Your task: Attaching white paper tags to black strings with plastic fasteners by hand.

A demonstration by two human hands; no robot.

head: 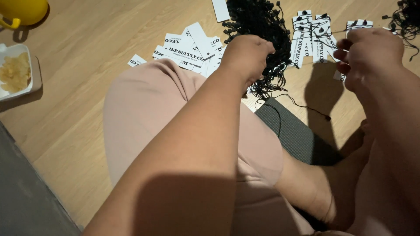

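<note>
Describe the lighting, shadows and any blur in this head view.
Head view: warm light from behind the person, hard shadows; the left hand on the black cords and the right hand throw dark shapes on the wooden floor; the near forearm is shaded; white tags sharp; slight softness at the edges.

Yellow rounded plastic vessel with small looped handle (24, 11): at 10 o'clock, far top-left corner, partly cut off by the frame edge, standing on the light wooden plank floor (87, 113).

White rectangular tray (19, 94): at 9 o'clock, left edge, just below the yellow vessel; holds pale yellow crinkled flakes of food (14, 72) heaped toward its left half.

Dark grey textured mat (291, 133): near centre, toward 3 o'clock, lying flat on the floor.

Grey floor covering strip (26, 196): at 7 o'clock, bottom-left corner, meeting the wooden planks along a slanted edge.
</note>
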